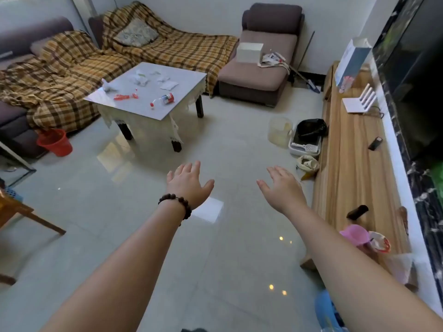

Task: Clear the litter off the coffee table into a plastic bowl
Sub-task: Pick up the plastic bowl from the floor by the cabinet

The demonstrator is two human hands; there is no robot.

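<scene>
1. Head view: left hand [189,180] and right hand [282,185] spread, empty, over bare glossy tile floor [143,212].
2. Square grey coffee table [153,109] well ahead, beside plaid-covered sofa [72,68].
3. Litter on top: white paper scraps [167,85], red wrapper [122,97], toppled clear plastic bottle [164,99].

Square pale grey coffee table [153,109] with dark legs, far left of the room, just in front of the plaid-covered sofas. Scattered across its top: a small plastic bottle [165,99] with red cap lying on its side near the right front edge, red wrappers [124,97] left of it, a crumpled grey piece [108,87] at the left edge, white paper scraps [153,79] toward the far side. Translucent plastic bowl [280,133], pale yellowish, on the floor, well apart to the right of the table.
</scene>
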